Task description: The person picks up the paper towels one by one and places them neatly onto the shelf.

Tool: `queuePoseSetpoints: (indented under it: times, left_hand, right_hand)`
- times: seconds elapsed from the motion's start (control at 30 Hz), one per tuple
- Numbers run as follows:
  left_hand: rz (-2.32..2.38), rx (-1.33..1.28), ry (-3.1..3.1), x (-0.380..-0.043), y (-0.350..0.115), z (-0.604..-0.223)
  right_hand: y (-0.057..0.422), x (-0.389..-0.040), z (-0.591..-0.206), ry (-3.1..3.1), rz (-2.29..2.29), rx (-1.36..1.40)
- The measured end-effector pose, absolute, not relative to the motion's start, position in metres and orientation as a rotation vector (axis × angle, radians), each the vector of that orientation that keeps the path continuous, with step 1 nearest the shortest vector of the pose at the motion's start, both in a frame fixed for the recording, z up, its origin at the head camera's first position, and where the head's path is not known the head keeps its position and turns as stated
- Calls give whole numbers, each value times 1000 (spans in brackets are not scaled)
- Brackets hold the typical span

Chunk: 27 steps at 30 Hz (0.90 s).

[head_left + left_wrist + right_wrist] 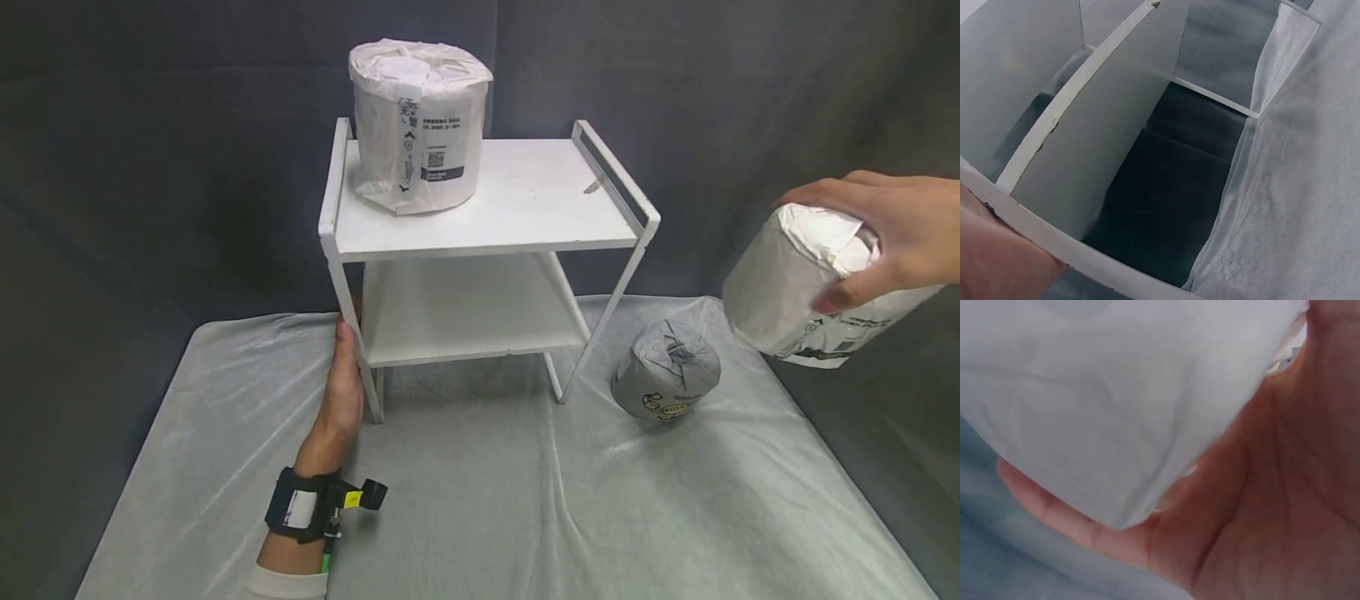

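Observation:
A white two-tier shelf rack (pixel 480 312) stands on the grey cloth. My left hand (pixel 345 392) grips its left front leg, thumb in front and the other fingers mostly hidden behind; the left wrist view shows part of that hand (pixel 1004 256) against the white frame (pixel 1085 256). At the far right, my right hand (pixel 892 233) holds a white paper-wrapped toilet roll (pixel 787 283) tilted in the air. In the right wrist view its white wrapper (pixel 1104 412) lies against the palm and fingers. Another white wrapped roll (pixel 427 133) stands upright on the top shelf's left side.
A smaller grey-wrapped roll (pixel 667 371) sits on the cloth (pixel 480 517), right of the rack and below the held roll. Raised side rails, such as the right one (pixel 615 179), edge the top shelf. A dark curtain (pixel 187 167) hangs behind.

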<state>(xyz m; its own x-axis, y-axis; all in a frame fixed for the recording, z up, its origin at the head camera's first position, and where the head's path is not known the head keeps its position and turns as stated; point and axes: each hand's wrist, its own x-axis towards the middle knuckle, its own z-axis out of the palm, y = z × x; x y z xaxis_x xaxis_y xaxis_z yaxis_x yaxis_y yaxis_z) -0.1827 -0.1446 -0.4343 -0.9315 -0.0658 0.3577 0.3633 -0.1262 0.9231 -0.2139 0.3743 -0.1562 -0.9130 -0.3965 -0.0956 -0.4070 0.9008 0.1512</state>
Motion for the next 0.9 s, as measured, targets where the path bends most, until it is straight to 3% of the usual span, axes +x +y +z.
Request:
queuePoseSetpoints:
  times: [0.77, 0.9]
  left_hand:
    - [-2116, -363, -1862, -186, -146, -437]
    - [-2128, -370, -1855, -185, -146, -437]
  right_hand:
    - [329, -264, -73, 2957, 302, -765]
    - [313, -271, -65, 2981, 244, -891]
